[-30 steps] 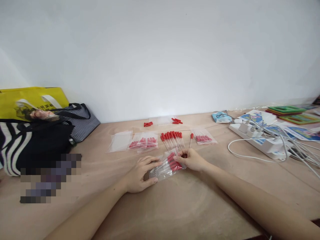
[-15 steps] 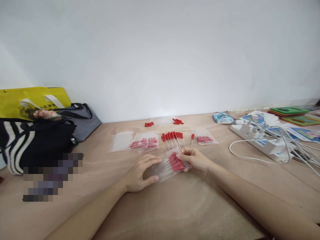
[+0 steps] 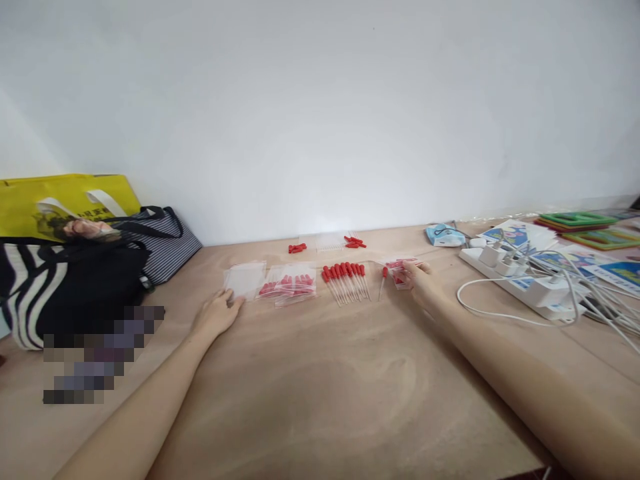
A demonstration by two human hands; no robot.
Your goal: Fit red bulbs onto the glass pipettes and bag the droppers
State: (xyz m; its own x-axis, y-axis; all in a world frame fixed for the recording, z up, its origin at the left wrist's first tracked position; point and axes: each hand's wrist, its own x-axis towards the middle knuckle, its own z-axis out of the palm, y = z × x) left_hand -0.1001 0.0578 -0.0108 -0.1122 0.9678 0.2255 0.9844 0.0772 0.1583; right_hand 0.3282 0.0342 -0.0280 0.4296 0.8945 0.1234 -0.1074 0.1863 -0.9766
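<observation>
My right hand (image 3: 421,285) is closed on a clear zip bag (image 3: 399,265) of red-bulbed droppers, at the place where another such bag lay, now mostly hidden. On the left, my left hand (image 3: 218,315) is at the near edge of a stack of clear zip bags (image 3: 246,279), thumb and fingers apart. Between the hands lies a fanned row of red-bulbed droppers (image 3: 346,283), with a single dropper (image 3: 383,283) to its right. Filled zip bags (image 3: 290,285) overlap left of the row.
Red bulbs (image 3: 297,249) and more red bulbs (image 3: 355,242) lie near the wall, by clear tubes (image 3: 329,243). A power strip (image 3: 525,283) with cables and a blue mask (image 3: 445,235) stand right. Bags (image 3: 85,287) crowd the left side.
My right hand has carried the filled zip bag from the middle to the right, beside the single dropper. My left hand has left that bag and moved left to the stack of clear bags.
</observation>
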